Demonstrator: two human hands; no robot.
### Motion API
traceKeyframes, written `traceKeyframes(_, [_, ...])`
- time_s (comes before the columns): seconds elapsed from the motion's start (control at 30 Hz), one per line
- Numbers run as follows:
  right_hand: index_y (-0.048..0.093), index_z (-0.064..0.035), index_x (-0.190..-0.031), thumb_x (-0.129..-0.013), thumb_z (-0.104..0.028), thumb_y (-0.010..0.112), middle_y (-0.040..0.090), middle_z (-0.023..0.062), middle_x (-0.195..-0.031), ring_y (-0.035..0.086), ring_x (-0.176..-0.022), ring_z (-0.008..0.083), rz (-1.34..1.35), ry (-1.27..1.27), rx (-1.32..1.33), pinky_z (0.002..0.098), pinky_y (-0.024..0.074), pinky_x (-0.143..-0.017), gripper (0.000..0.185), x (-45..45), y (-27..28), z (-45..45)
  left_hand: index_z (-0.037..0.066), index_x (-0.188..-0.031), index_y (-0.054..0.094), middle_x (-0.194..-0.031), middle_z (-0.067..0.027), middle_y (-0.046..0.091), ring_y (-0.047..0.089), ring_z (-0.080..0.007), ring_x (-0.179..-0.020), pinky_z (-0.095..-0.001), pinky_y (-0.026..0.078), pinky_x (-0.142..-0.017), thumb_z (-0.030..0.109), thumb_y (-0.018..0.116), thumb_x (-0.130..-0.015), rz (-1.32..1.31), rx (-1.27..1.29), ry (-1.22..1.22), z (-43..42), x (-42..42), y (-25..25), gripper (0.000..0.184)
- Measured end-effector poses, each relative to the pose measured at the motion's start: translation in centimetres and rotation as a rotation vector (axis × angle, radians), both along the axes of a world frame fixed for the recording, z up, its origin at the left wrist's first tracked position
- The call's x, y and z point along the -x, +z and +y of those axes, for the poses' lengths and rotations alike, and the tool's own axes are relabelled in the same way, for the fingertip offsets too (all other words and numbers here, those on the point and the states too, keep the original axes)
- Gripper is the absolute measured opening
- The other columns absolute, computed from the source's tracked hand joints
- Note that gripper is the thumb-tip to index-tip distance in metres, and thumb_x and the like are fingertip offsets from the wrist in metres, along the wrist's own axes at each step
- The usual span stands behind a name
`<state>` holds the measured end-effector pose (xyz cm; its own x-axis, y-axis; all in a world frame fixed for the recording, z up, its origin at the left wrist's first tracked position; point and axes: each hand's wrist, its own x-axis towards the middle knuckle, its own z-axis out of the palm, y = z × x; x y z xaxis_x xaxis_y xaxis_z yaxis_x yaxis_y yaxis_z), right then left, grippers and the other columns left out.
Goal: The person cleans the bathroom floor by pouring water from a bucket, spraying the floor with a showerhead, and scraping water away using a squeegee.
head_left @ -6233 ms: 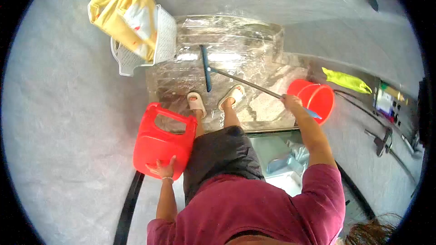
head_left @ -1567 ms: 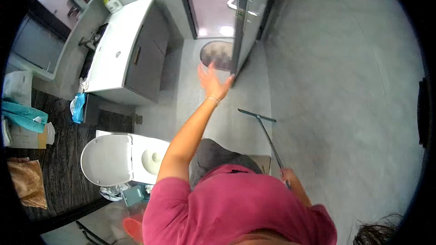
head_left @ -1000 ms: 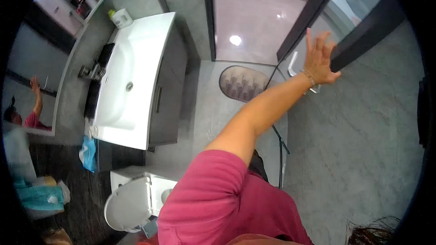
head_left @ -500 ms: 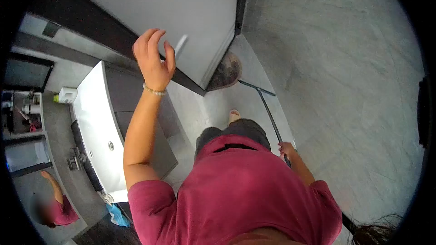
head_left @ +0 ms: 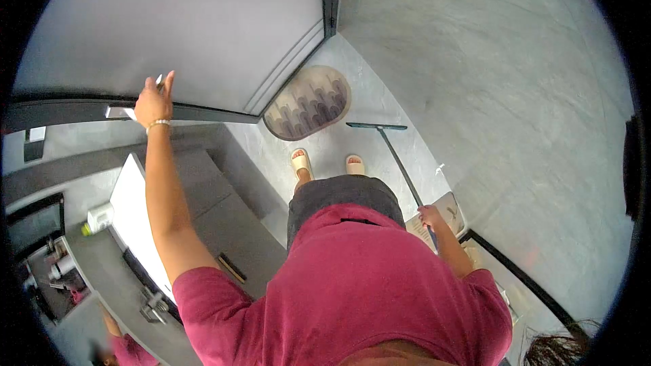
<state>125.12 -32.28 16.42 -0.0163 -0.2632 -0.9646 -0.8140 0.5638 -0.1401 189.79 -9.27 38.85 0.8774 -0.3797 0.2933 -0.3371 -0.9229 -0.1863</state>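
Note:
My left hand [head_left: 154,103], a beaded bracelet at its wrist, is closed around the handle [head_left: 159,81] of a grey-white door [head_left: 183,34] with a dark frame. The fingers partly hide the handle. Low on the right, my right hand [head_left: 428,216] grips the long dark pole of a floor squeegee [head_left: 400,163]. Its wide, thin head lies on the light floor tiles, close to the wall. An oval patterned mat [head_left: 308,103] is between the door and my feet, to the left of the squeegee head.
A white washbasin [head_left: 146,224] on a grey cabinet [head_left: 224,196] runs along the left, with a tap [head_left: 156,305] and a white bottle [head_left: 100,217] beside it. A grey marbled wall [head_left: 488,95] rises on the right. My slippers [head_left: 300,159] are just before the mat.
My left hand has gone from open in the air to the door handle. The door has swung toward me and left, uncovering the whole mat. The squeegee is still in my right hand.

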Motion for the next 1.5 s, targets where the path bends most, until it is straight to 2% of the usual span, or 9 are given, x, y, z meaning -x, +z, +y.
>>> traceKeyframes(0.73, [0.048,-0.0036,-0.086,-0.078,-0.019,0.046,0.040,0.0028,-0.053,0.033,-0.036,0.0086,0.099,-0.382,-0.026,0.0227,0.0266,-0.031,0.017,-8.2,-1.7,5.0,0.011,-0.064,0.048,-0.051,-0.0078,0.052,0.053,-0.0276,-0.047,-0.0347,0.039,-0.042,0.051,0.047,-0.075,-0.302,0.013,-0.129,2.8,-15.8,-2.4,0.042])
traceKeyframes(0.87, [0.048,-0.0052,-0.087,-0.079,-0.023,0.044,0.039,0.0017,-0.052,0.031,-0.035,0.0081,0.133,-0.316,0.033,0.0226,0.0256,-0.030,0.020,-8.5,-1.2,5.3,0.003,-0.080,0.047,-0.078,-0.0105,0.053,0.053,-0.0170,-0.066,-0.0292,0.043,-0.050,0.031,0.059,-0.074,-0.325,0.187,-0.264,2.5,-16.1,-3.0,0.031])
traceKeyframes(0.93, [0.048,-0.0079,-0.085,-0.078,-0.026,0.045,0.037,0.0007,-0.049,0.032,-0.034,0.0081,0.108,-0.390,0.014,0.0224,0.0253,-0.030,0.020,-7.2,-1.1,6.2,-0.003,-0.089,0.041,-0.090,-0.0114,0.043,0.045,-0.0161,-0.082,-0.0249,0.043,-0.063,0.016,0.061,-0.074,-0.869,0.093,-0.630,0.4,-15.1,-4.6,0.032])
traceKeyframes(1.0, [0.047,-0.0104,-0.080,-0.079,-0.033,0.045,0.034,-0.0012,-0.045,0.030,-0.033,0.0086,0.211,-0.430,0.004,0.0227,0.0247,-0.029,0.023,-5.9,-2.2,8.1,-0.003,-0.092,0.040,-0.093,-0.0120,0.039,0.037,-0.0195,-0.094,-0.0276,0.038,-0.074,0.006,0.059,-0.072,-0.281,0.658,-0.563,1.9,-14.7,-17.4,0.029])
traceKeyframes(1.1, [0.043,-0.0123,-0.071,-0.080,-0.039,0.046,0.034,-0.0021,-0.043,0.031,-0.031,0.0086,0.327,-0.437,-0.050,0.0241,0.0247,-0.028,0.028,-2.0,-4.8,9.2,-0.002,-0.097,0.042,-0.108,-0.0187,0.038,0.030,-0.0314,-0.107,-0.0380,0.030,-0.086,0.014,0.059,-0.073,0.282,0.546,-0.199,-3.2,-9.2,-38.1,0.034])
traceKeyframes(1.2, [0.044,-0.0132,-0.069,-0.080,-0.037,0.047,0.034,-0.0014,-0.041,0.031,-0.029,0.0093,0.394,-0.292,0.034,0.0251,0.0239,-0.027,0.026,0.7,-7.9,8.7,-0.011,-0.116,0.028,-0.120,-0.0274,0.027,0.032,-0.0346,-0.108,-0.0422,0.036,-0.082,0.034,0.068,-0.063,0.895,0.407,0.451,4.7,-6.1,-67.3,0.081])
traceKeyframes(1.27, [0.045,-0.0125,-0.065,-0.081,-0.033,0.046,0.031,-0.0018,-0.037,0.029,-0.027,0.0091,0.264,-0.711,-0.107,0.0254,0.0228,-0.026,0.026,1.9,-9.3,7.0,-0.002,-0.112,0.043,-0.124,-0.0175,0.031,0.032,-0.0307,-0.110,-0.0415,0.039,-0.079,0.039,0.059,-0.071,1.100,1.057,1.126,3.0,0.5,-76.3,0.060])
traceKeyframes(1.33, [0.042,-0.0120,-0.061,-0.080,-0.034,0.048,0.030,-0.0022,-0.036,0.028,-0.026,0.0094,0.580,-0.261,0.005,0.0250,0.0229,-0.025,0.029,-1.1,-8.3,5.0,0.002,-0.118,0.037,-0.130,-0.0129,0.022,0.025,-0.0319,-0.115,-0.0439,0.039,-0.080,0.033,0.060,-0.071,1.345,1.163,1.209,2.7,5.0,-79.0,0.061])
traceKeyframes(1.5, [0.039,-0.0124,-0.059,-0.079,-0.037,0.050,0.032,-0.0016,-0.037,0.031,-0.026,0.0100,0.679,-0.214,0.007,0.0246,0.0252,-0.025,0.033,-0.5,-8.9,6.0,-0.002,-0.120,0.027,-0.122,-0.0135,0.034,0.036,-0.0282,-0.108,-0.0490,0.034,-0.083,0.030,0.065,-0.067,1.177,1.497,1.310,3.6,9.1,-85.7,0.072])
